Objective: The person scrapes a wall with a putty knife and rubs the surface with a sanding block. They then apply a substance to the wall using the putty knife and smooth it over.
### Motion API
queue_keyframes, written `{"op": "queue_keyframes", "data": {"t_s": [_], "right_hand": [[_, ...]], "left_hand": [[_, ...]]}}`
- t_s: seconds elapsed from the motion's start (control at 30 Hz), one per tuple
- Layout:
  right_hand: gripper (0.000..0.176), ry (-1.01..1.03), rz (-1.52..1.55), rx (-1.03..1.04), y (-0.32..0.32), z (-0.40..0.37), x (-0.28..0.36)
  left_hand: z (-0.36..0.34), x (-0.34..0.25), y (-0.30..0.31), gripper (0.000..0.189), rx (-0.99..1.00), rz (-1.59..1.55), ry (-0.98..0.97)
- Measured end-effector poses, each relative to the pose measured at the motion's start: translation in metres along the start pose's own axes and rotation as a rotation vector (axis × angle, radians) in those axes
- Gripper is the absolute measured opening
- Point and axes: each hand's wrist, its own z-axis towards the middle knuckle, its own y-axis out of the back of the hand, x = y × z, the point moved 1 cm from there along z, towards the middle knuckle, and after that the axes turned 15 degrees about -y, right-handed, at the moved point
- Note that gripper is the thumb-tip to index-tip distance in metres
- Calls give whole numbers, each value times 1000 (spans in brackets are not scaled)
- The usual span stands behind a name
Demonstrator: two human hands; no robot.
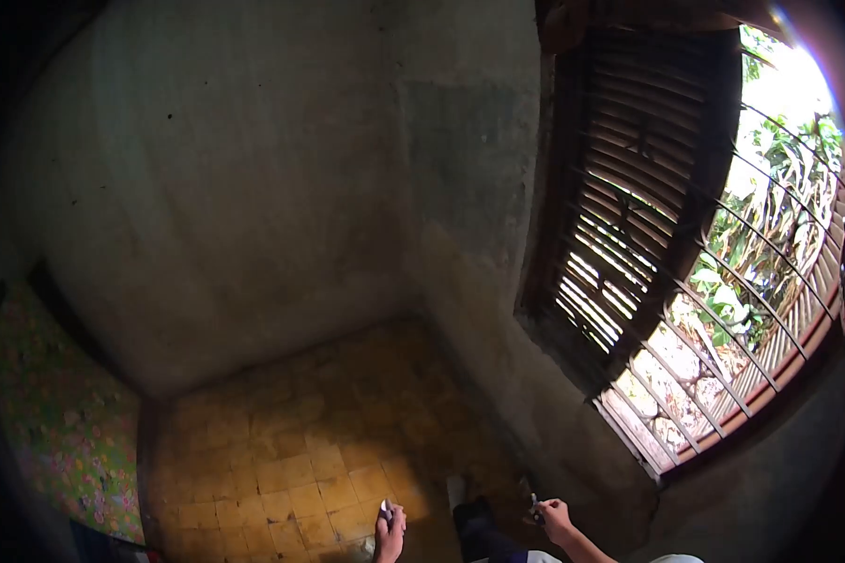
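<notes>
My left hand (390,531) rises from the bottom edge of the head view, its fingers closed around a small pale object (385,509) that I cannot make out. My right hand (554,518) is a little to the right, near the wall under the window, closed on a thin dark item (534,507) that sticks up from the fingers. Between the two hands my leg in dark trousers (479,530) ends in a light shoe tip (456,490) on the yellow tiled floor (291,441).
A barred window (751,310) with a louvred wooden shutter (629,188) swung inward fills the right; green plants show outside. Stained plaster walls (253,188) meet in a corner ahead. A flower-patterned mattress or cloth (56,422) lies along the left.
</notes>
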Motion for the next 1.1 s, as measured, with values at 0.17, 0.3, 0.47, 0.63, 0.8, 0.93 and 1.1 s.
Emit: {"op": "queue_keyframes", "data": {"t_s": [0.17,0.3,0.47,0.63,0.8,0.93,1.1], "right_hand": [[19,-229,-75,117,-86,145,39],[19,112,-368,213,-218,175,137],[29,676,-821,175,-365,229,238],[43,328,-735,422,-495,246,329],[47,429,-1043,335,-562,343,340],[55,462,-1000,81,-545,382,321],[48,133,-749,-239,-526,457,295]], "left_hand": [[99,27,9,21,-105,-62,3],[181,22,30,16,-268,-2,77],[286,118,90,15,-470,-340,78],[396,68,119,34,-274,198,-32],[514,126,206,38,-216,141,-55],[637,126,256,43,-111,68,9],[807,94,259,27,129,170,-109]]}}
